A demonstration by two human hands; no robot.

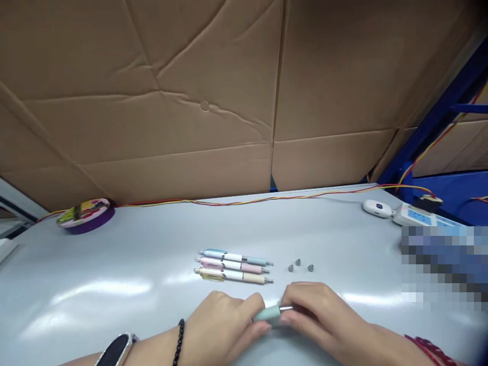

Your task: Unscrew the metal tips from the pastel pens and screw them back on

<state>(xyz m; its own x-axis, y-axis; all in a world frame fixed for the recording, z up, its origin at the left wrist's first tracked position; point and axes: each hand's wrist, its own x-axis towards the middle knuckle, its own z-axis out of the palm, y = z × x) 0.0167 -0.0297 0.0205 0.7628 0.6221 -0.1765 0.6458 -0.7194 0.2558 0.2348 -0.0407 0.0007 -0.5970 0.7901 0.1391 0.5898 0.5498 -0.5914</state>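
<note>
My left hand (234,323) is closed around a pen with a pale green grip (268,313), held low over the front of the table. The pen's silvery front end (285,308) points right, between the thumb and fingers of my right hand (322,315), which are closed at it. Most of the pen's barrel is hidden inside my left hand. Just beyond lie three pens side by side: a blue one (236,257), a pink one (232,265) and a yellow one (233,275). To their right sit three small grey cone-shaped pen tips (310,268).
A round purple tin (89,217) stands at the back left of the grey table (160,234). Red and yellow wires (229,204) run along the back edge. At the right is a power strip (414,216) with a white plug-in device (376,208). Cardboard (171,132) rises behind.
</note>
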